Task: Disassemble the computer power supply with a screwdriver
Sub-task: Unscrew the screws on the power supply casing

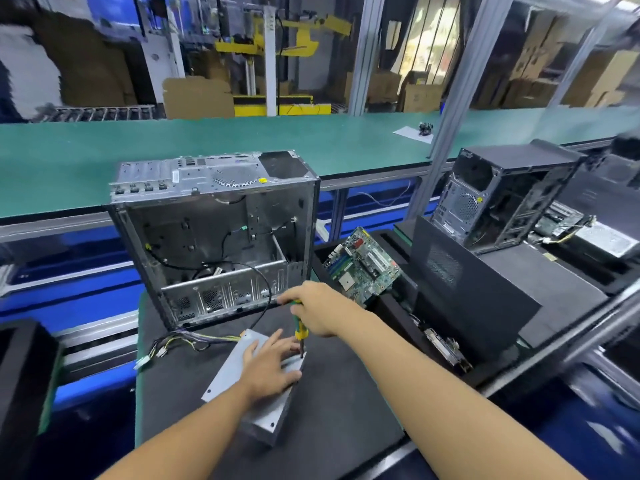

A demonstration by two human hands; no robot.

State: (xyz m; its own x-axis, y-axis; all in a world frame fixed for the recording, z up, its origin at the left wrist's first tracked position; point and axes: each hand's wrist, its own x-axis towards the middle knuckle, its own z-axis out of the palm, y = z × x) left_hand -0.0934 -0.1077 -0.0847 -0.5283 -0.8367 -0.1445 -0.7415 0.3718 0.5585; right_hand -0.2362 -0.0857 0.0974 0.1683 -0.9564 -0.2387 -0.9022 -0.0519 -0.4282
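A grey metal power supply lies flat on the black mat in front of me, its bundle of coloured cables trailing to the left. My left hand rests palm down on its top, fingers spread. My right hand grips the green and yellow handle of a screwdriver, held upright. The tip of the tool touches the box's top near its far right edge, just past my left fingertips.
An open, emptied computer case stands right behind the power supply. A green motherboard leans in a black tray to the right. A second case and black panels stand further right. A green conveyor belt runs across behind.
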